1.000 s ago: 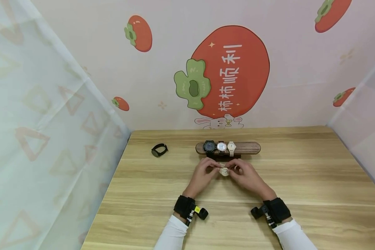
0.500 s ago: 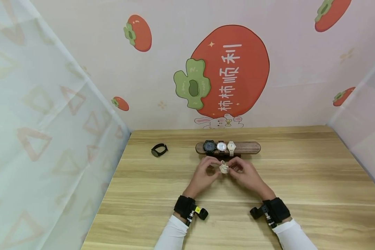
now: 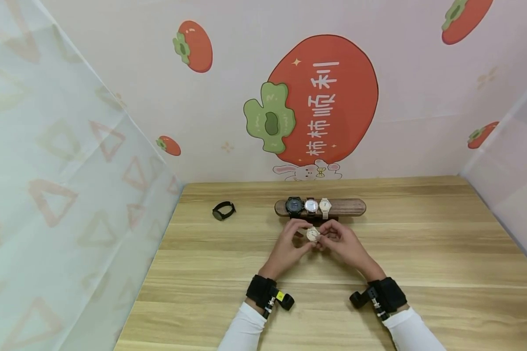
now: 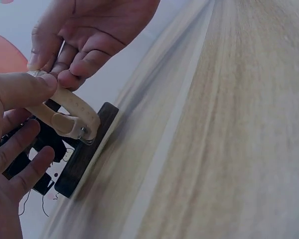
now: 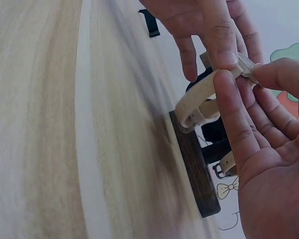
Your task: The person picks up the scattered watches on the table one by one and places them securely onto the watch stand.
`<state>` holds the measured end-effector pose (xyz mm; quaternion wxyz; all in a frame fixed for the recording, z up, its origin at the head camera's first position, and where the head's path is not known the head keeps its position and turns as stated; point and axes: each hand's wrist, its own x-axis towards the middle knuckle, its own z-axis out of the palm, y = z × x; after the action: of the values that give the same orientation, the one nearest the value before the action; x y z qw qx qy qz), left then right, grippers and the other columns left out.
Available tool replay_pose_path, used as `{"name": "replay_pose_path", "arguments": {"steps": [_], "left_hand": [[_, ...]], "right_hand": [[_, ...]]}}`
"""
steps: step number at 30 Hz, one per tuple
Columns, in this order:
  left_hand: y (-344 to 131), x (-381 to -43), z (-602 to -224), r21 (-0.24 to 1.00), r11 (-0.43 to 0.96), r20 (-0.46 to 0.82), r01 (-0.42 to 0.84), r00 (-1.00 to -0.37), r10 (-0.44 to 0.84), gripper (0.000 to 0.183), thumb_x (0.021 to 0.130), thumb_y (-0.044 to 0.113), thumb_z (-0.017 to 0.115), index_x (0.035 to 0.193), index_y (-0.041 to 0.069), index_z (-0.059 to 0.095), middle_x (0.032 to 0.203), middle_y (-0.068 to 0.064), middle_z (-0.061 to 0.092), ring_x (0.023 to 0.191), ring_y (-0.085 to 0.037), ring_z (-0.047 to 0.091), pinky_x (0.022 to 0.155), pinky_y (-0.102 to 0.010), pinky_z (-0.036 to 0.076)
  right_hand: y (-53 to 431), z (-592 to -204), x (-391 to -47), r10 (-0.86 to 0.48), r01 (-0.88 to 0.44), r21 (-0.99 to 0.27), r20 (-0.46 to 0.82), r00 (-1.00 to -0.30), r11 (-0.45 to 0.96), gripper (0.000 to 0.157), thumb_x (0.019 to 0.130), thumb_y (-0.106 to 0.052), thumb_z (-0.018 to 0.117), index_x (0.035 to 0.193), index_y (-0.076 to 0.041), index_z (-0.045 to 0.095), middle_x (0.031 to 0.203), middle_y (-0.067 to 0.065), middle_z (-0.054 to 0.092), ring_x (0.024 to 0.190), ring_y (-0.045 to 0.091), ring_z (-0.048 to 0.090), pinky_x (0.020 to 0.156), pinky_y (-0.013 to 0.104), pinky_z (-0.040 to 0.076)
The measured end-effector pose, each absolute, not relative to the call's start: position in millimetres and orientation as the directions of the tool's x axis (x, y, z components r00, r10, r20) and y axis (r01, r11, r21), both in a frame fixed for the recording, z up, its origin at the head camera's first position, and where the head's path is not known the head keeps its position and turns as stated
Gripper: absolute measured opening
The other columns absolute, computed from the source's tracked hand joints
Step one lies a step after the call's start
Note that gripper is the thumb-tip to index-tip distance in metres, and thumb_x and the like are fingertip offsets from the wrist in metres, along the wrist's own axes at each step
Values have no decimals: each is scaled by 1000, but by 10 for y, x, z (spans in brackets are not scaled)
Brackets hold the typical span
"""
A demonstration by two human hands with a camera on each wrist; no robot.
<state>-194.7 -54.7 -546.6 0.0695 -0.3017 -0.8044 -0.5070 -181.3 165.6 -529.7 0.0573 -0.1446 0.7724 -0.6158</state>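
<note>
A cream wristwatch is held between both hands just in front of a wooden watch stand. The left hand pinches it with thumb and forefinger, the other fingers spread in the left wrist view. From the other side, the right hand pinches the watch near its case, its thumb at the edge in the right wrist view. Below the fingers hangs the cream strap, looped and buckled, with a metal buckle. Fingers hide part of the case.
On the stand's bar sit a black watch, a white-dialled watch with a dark strap and another cream watch. A black band-like watch lies on the table to the left. Patterned walls rise behind and beside the table.
The watch has turned between the fingers and shifted slightly up and left, its dial now showing more plainly. Both hands have kept hold of it with small finger movements.
</note>
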Motion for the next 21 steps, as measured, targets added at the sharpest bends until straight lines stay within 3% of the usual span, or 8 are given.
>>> {"name": "replay_pose_path", "arguments": {"steps": [7, 11, 15, 21], "left_hand": [[-559, -1938, -5462, 768, 321, 417, 554, -813, 407, 50, 94, 10, 83, 140, 12, 62, 136, -6, 62, 122, -23, 62, 101, -35, 60], [-564, -1929, -5455, 769, 336, 405, 544, -821, 402, 51, 94, 13, 83, 141, 13, 63, 136, -5, 64, 121, -22, 63, 102, -35, 59], [-565, -1932, -5453, 760, 336, 416, 556, -814, 406, 51, 94, 15, 84, 140, 13, 64, 137, -4, 65, 124, -21, 62, 105, -35, 57], [-579, -1942, -5456, 745, 323, 440, 584, -793, 421, 50, 93, 20, 84, 139, 15, 67, 137, 0, 67, 130, -18, 60, 110, -34, 54]], "right_hand": [[1655, -5283, -1808, -267, -182, -947, 109, -957, 266, 22, 103, -13, 72, 121, -1, 64, 110, 18, 71, 94, 20, 74, 76, 29, 63], [1670, -5285, -1813, -282, -258, -915, 171, -944, 309, 33, 101, -13, 75, 132, -8, 65, 125, 15, 69, 104, 23, 71, 84, 28, 61], [1703, -5291, -1829, -336, -363, -870, 250, -908, 333, 45, 99, -10, 77, 143, -14, 65, 139, 12, 65, 113, 27, 68, 94, 35, 62], [1750, -5289, -1833, -369, -402, -849, 272, -889, 343, 44, 98, -11, 78, 141, -12, 67, 137, 13, 66, 114, 30, 67, 93, 36, 62]]}}
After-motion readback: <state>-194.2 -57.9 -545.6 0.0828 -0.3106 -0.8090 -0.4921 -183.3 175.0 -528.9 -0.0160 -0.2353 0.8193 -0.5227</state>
